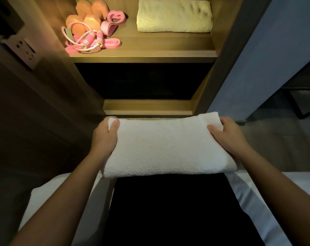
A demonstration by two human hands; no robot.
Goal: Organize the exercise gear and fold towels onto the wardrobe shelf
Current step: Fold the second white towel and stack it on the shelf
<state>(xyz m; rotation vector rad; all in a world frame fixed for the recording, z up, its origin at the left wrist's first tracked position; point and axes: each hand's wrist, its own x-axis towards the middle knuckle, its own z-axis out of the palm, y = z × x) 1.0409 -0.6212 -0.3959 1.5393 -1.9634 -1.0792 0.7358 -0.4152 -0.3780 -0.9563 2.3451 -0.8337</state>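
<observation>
while left hand (104, 135) and right hand (228, 137) grip white towel (165, 148), cream towel (174, 15), jump rope (87, 40) on shelf (150, 49)

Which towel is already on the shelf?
The yellowish towel, lying folded at the right of the shelf, beside the pink gear. The white towel is held below it, left hand and right hand gripping its ends.

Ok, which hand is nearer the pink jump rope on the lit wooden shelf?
Left. The left hand grips the white folded towel roughly below the pink jump rope; the right hand grips the towel's other end, further right.
</observation>
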